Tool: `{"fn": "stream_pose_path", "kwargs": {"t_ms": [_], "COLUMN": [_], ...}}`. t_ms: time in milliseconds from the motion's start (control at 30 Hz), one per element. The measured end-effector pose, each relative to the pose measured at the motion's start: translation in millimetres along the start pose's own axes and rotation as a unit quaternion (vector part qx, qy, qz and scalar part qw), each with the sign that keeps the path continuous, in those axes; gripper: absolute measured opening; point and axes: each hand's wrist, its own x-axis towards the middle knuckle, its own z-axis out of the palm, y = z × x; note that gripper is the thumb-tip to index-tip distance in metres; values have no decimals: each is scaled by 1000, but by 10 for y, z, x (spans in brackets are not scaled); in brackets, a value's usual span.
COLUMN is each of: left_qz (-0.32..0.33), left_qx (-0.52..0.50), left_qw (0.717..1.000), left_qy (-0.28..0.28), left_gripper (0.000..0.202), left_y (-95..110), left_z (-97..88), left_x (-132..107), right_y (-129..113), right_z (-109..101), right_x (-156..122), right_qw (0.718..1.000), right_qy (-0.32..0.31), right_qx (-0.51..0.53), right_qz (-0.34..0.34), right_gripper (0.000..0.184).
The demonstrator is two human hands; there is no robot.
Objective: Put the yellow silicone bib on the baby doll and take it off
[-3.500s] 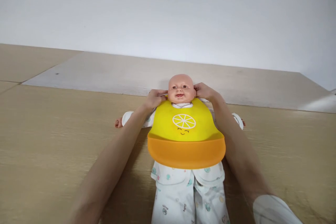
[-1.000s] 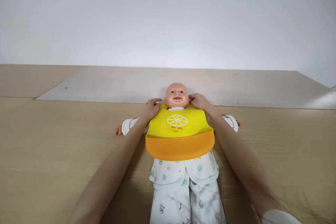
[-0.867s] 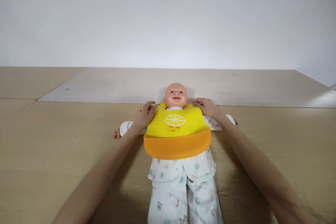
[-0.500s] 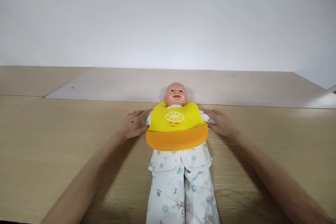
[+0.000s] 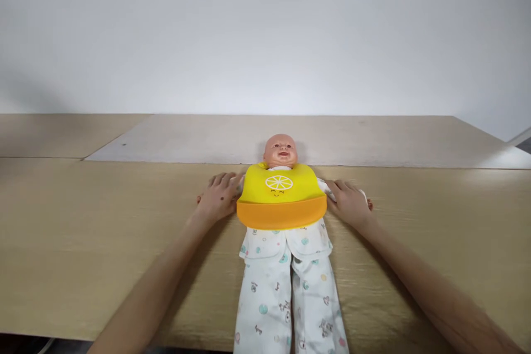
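Observation:
A baby doll lies on its back on the table, its head at the far end and its feet cut off by the lower edge. It wears a white printed shirt and trousers. A yellow silicone bib with a white citrus slice and an orange pocket covers its chest. My left hand is closed over the doll's arm on the left. On the other side, my right hand grips the opposite sleeved arm, with the doll's small hand showing past it.
The wooden table extends to both sides. Across its back runs a pale panel, below a white partition. The table's front edge shows at the lower left, with a dark space beneath.
The view has tilted up, so the partition's top and the ceiling now show. My hands have shifted slightly outward along the doll's arms, and its small hands have come into sight.

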Motion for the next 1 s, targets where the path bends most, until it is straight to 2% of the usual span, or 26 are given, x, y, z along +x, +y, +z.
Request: {"fn": "stream_pose_path", "kwargs": {"t_ms": [67, 133, 233, 300, 367, 500, 633, 800, 1000], "left_qz": [68, 113, 121, 110, 107, 125, 141, 124, 147], "left_qx": [-31, -58, -97, -112, -114, -108, -125, -139, -118], "left_qw": [997, 991, 984, 981, 980, 973, 960, 968, 959], "left_qy": [14, 40, 89, 111, 125, 162, 208, 169, 213], "left_gripper": [52, 47, 34, 29, 29, 29, 17, 7, 1], "left_y": [48, 96, 160, 195, 224, 256, 269, 289, 259], "left_z": [-32, -55, -81, -97, -104, -82, -69, -117, -119], "left_x": [-40, -74, -100, -106, -112, -129, -136, -128, -128], "right_y": [-22, -52, -109, -136, -139, -90, -82, -120, -50], "right_z": [16, 22, -10, -52, -96, -169, -236, -305, -350], "right_x": [-20, -40, -67, -79, -81, -58, -48, -51, -52], "right_qw": [999, 994, 971, 946, 924, 914, 912, 924, 926], "right_qy": [37, 93, 171, 207, 228, 212, 202, 159, 151], "right_qx": [-1, 14, 67, 100, 124, 157, 187, 192, 188], "right_qz": [-19, -51, -151, -230, -281, -308, -304, -291, -292], "right_gripper": [42, 44, 50, 45, 39, 36, 32, 21, 18]}}
